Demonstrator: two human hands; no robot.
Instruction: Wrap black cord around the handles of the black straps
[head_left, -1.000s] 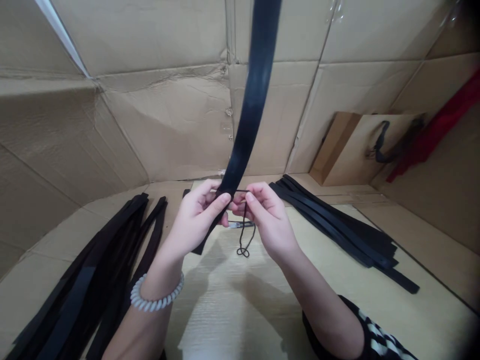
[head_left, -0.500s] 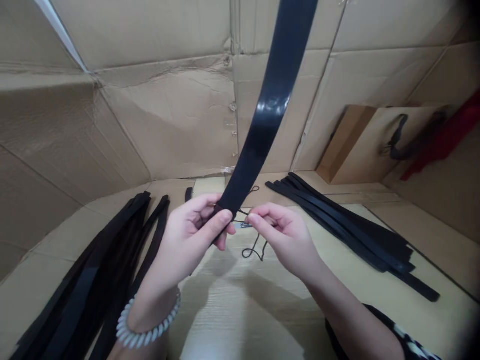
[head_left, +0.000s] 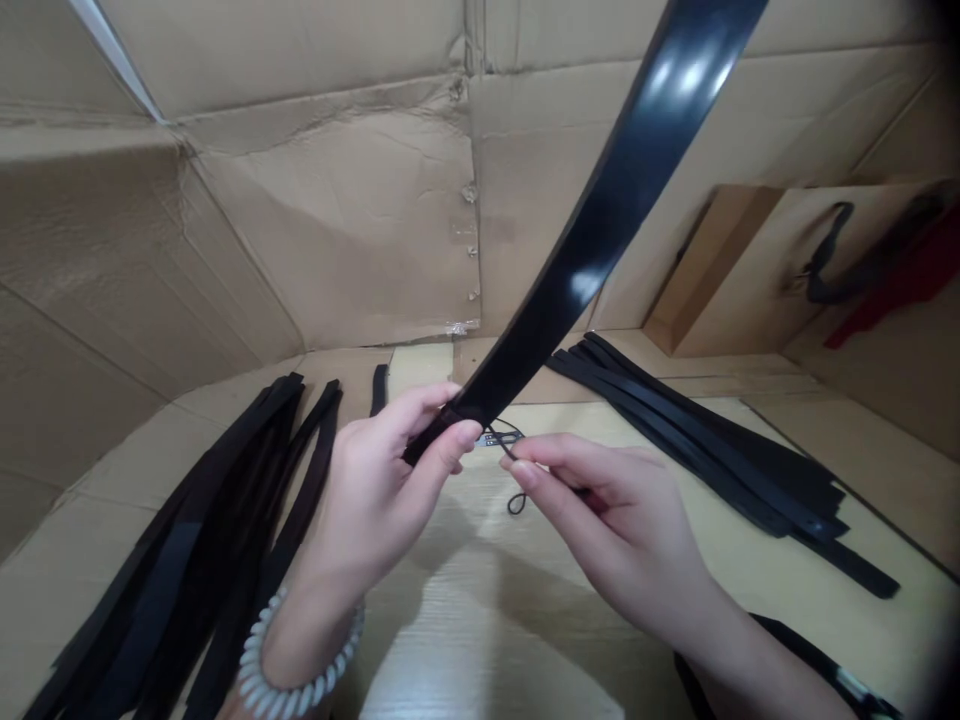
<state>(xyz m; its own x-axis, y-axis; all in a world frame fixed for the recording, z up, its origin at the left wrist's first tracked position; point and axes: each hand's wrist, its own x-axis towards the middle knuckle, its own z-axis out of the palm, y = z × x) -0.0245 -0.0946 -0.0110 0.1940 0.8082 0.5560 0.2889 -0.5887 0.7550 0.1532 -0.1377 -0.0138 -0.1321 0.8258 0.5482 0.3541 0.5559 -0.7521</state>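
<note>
A wide, glossy black strap (head_left: 577, 250) rises from my left hand (head_left: 390, 480) toward the upper right, bending as it goes. My left hand pinches its lower end between thumb and fingers. Close by on the right, my right hand (head_left: 607, 500) pinches a thin black cord (head_left: 504, 443) that comes off the strap near the left thumb. A small loop of the cord hangs below the right fingertips. Behind the cord, a small metal piece (head_left: 499, 438) lies on the table, partly hidden.
Several black straps lie in a bundle (head_left: 165, 560) at the left, and more black straps (head_left: 720, 460) lie fanned at the right. Cardboard walls (head_left: 360, 240) stand around the table (head_left: 480, 620). A brown paper bag (head_left: 757, 260) with a dark handle stands at the back right, near something red (head_left: 892, 290).
The strap's upper part has swung to the right and tilts more. My right hand has moved a little right and down with the cord, while my left hand keeps its grip.
</note>
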